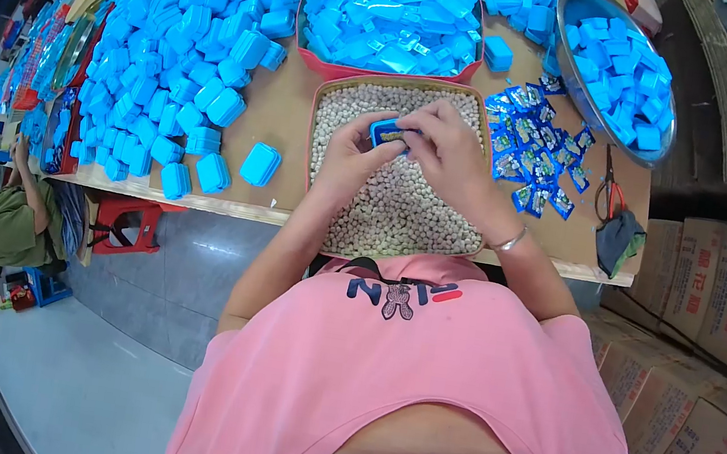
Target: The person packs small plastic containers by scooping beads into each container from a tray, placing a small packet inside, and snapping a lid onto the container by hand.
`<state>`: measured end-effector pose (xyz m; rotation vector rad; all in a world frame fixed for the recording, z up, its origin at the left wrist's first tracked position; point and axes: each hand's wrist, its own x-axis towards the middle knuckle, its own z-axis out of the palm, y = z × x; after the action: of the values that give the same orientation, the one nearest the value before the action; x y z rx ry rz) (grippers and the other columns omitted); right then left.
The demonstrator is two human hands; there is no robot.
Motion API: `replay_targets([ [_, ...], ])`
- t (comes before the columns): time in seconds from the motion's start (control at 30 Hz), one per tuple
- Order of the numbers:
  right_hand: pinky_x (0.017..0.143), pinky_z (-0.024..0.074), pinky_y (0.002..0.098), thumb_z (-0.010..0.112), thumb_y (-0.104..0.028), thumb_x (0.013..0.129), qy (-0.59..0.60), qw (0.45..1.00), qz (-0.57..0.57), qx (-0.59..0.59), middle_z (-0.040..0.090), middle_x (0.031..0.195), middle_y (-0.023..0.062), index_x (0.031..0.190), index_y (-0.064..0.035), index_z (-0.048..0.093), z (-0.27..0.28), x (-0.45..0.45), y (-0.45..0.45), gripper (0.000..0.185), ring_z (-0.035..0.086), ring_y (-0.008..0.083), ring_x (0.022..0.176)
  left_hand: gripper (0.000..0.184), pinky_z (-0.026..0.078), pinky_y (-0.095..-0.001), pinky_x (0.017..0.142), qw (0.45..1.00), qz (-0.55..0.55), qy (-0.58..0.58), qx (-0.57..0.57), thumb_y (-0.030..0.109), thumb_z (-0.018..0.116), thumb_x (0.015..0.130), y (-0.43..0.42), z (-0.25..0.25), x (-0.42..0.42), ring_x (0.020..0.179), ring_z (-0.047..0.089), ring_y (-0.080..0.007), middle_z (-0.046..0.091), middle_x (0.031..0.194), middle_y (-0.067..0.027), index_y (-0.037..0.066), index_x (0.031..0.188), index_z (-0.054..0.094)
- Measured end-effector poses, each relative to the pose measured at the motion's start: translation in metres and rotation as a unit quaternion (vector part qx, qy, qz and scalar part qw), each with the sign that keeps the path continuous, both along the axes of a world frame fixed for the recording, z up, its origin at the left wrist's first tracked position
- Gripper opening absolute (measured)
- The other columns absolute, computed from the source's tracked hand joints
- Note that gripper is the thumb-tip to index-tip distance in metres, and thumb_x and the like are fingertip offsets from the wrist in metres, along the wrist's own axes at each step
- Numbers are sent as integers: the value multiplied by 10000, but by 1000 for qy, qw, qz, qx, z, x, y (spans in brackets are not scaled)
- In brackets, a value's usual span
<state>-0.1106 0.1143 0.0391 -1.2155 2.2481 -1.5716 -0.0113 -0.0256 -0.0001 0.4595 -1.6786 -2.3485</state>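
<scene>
Table (286,145) holds blue boxes (186,41), printed packets (537,148), scissors (612,191), trays (386,75), bowl (669,141)

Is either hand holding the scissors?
No, the scissors lie on the table beside the small printed packets, while the left hand and right hand hold a small blue item.

On the table (260,113), a heap of cases (188,32) fills the upper left of the frame. At top centre, a tub (386,77) of flat pieces (394,20) stands behind a tray (312,125) of beads (394,208). Packets (536,145) lie right of the tray, scissors (612,184) beyond them, below a bowl (565,58) holding cases.
</scene>
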Motion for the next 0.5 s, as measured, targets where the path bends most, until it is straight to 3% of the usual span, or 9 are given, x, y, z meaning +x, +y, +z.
replay_targets([
  [0.07, 531, 405, 218, 634, -36, 836, -20, 998, 12, -50, 572, 784, 28, 1037, -22, 663, -1, -5, 0, 203, 508, 104, 605, 390, 493, -181, 607, 997, 14, -3, 70, 25, 682, 815, 0, 2, 0, 726, 608, -102, 666, 945, -79, 36, 1194, 590],
  [0.17, 565, 437, 239, 634, -70, 839, -26, 999, -25, -25, 603, 793, 38, 1040, -31, 664, 7, -52, -16, 206, 549, 126, 632, 377, 496, -185, 596, 991, 18, -15, 128, 32, 684, 815, -4, 8, -3, 719, 611, -108, 663, 936, -78, 36, 1180, 591],
  [0.23, 600, 472, 293, 636, -105, 831, 126, 986, -72, 81, 638, 807, 49, 1025, -56, 671, -12, -83, -40, 203, 592, 186, 654, 365, 500, -188, 584, 982, 20, -31, 183, 40, 687, 814, -6, 10, -3, 712, 613, -114, 659, 927, -77, 36, 1167, 593],
  [0.4, 621, 485, 348, 650, -128, 800, 273, 927, -81, 246, 662, 817, 50, 998, -76, 670, -47, -107, -94, 206, 608, 253, 663, 332, 499, -195, 559, 995, 32, -77, 49, 55, 684, 813, -8, 0, 1, 703, 620, -125, 655, 910, -79, 29, 1131, 593],
  [0.5, 617, 479, 365, 655, -110, 770, 277, 945, -83, 153, 646, 823, 48, 930, -83, 647, -40, -102, -84, 162, 602, 276, 687, 312, 502, -199, 556, 995, 59, -71, 33, 66, 680, 817, -10, -1, 2, 702, 622, -127, 654, 913, -80, 30, 1115, 595],
])
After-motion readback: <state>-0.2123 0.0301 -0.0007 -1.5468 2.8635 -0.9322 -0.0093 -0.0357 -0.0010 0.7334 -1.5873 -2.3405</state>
